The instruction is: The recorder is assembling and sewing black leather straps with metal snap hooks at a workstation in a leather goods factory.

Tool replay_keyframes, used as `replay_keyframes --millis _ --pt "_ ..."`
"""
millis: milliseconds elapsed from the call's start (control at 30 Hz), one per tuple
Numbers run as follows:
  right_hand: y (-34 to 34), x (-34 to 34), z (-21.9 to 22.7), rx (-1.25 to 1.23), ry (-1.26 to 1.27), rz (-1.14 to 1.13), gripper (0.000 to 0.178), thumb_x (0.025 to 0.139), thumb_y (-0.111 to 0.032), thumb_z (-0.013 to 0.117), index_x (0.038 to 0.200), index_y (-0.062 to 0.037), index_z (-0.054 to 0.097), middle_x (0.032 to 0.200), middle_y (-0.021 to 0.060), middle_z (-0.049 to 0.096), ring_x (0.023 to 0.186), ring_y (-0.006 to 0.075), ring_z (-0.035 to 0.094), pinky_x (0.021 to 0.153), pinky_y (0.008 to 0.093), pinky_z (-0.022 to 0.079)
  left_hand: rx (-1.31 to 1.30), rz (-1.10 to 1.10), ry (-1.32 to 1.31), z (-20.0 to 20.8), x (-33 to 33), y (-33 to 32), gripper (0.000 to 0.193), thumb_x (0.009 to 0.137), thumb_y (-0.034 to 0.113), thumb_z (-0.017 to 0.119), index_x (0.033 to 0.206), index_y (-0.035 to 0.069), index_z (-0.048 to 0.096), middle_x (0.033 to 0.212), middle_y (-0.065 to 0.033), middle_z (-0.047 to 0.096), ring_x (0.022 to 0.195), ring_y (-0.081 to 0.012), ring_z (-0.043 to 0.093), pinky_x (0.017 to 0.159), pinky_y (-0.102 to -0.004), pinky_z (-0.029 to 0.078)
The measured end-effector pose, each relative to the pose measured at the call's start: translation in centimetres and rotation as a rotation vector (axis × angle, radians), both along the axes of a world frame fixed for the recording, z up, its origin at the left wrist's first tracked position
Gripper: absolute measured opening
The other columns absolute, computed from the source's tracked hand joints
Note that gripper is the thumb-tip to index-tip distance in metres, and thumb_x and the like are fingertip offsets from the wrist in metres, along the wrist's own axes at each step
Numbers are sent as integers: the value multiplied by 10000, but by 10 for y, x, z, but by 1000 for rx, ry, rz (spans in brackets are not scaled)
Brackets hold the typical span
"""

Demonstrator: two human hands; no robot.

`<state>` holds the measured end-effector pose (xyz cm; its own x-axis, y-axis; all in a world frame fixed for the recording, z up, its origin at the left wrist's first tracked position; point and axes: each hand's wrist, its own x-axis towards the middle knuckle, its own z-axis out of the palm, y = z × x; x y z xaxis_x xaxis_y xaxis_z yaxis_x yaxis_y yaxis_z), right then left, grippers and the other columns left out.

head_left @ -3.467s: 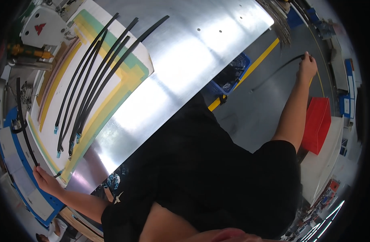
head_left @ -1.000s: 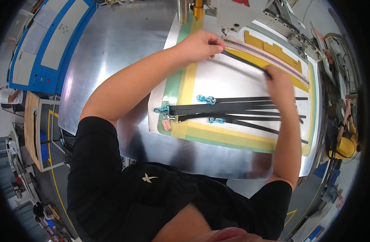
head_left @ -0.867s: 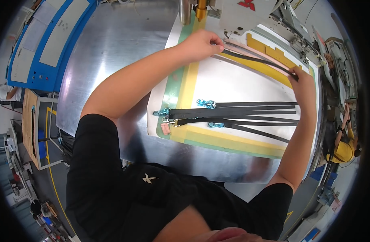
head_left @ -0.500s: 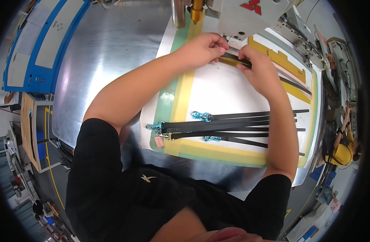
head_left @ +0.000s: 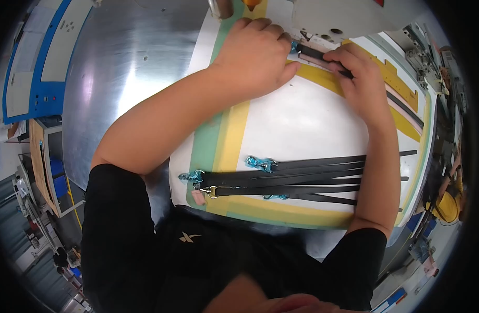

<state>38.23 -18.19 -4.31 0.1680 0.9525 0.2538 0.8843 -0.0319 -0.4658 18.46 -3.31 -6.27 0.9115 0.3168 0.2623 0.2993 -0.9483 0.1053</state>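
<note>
My right hand [head_left: 365, 83] pinches a black strap [head_left: 311, 52] that lies along a yellow guide plate [head_left: 323, 77] under the machine head. At the strap's left end a bit of blue-wrapped metal clasp [head_left: 293, 47] shows, close beside my left hand [head_left: 255, 61]. The back of that hand faces up, its fingers bent and the thumb sticking out; the fingertips are hidden. Nearer to me lie several black straps [head_left: 239, 179] side by side, some with blue-wrapped clasps [head_left: 261, 163] and one with a bare metal clasp [head_left: 210, 191].
Above my hands is the white machine head [head_left: 349, 21], with an orange-tipped metal part [head_left: 251, 4] to its left. Green and yellow tape [head_left: 218, 141] borders the white work sheet [head_left: 307, 120]. Bare metal table [head_left: 119, 68] extends left, toward a blue control cabinet [head_left: 44, 88].
My left hand has turned back-up and moved slightly left, away from the strap between the hands. The right hand has shifted right, still pinching the strap. The view has shifted slightly.
</note>
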Motion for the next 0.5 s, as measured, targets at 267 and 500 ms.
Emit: replay_keyframes --millis 267,500 --pt "2 5 -6 -33 -63 -4 456 760 127 571 1105 -99 764 1028 83 688 928 300 706 798 408 541 -75 -170 -210 -18 7 2 361 916 233 692 1237 71 720 1153 -102 721 1065 -281 679 972 -420 515" --pt "5 6 -14 30 -148 13 490 743 124 570 1109 -125 782 1036 69 685 952 317 673 811 417 540 21 -161 -173 -16 5 0 328 927 210 685 1223 73 721 1130 -86 720 1022 -272 682 934 -416 520"
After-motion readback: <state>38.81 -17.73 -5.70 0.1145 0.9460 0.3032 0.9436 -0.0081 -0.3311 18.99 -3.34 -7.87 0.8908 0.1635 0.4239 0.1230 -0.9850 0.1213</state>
